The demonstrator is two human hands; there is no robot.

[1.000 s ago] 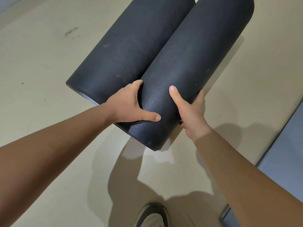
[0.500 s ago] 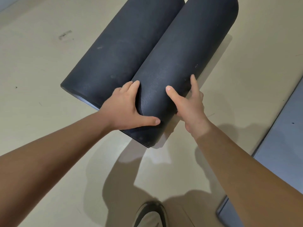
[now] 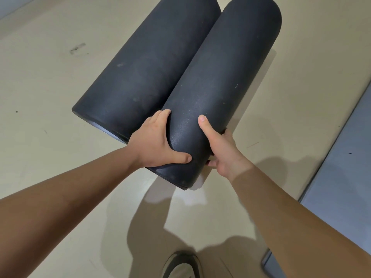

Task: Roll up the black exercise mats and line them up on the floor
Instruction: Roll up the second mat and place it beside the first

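Observation:
Two rolled black exercise mats lie side by side on the beige floor, touching along their length and running away from me. The left roll (image 3: 148,73) lies untouched by my palms. Both my hands hold the near end of the right roll (image 3: 220,81). My left hand (image 3: 158,143) grips its left side, fingers tucked into the gap between the rolls and thumb across the top. My right hand (image 3: 222,149) grips its right side, thumb up on the top and fingers curled under, mostly hidden.
A grey-blue mat or panel (image 3: 339,177) lies flat on the floor at the right edge. My shoe (image 3: 180,265) shows at the bottom, in front of the rolls. A dark scuff (image 3: 77,48) marks the floor at the upper left.
My right hand's fingers, spread along the roll's side half a second ago, have curled under it. The right roll has shifted slightly; both rolls sit a little lower and nearer in view.

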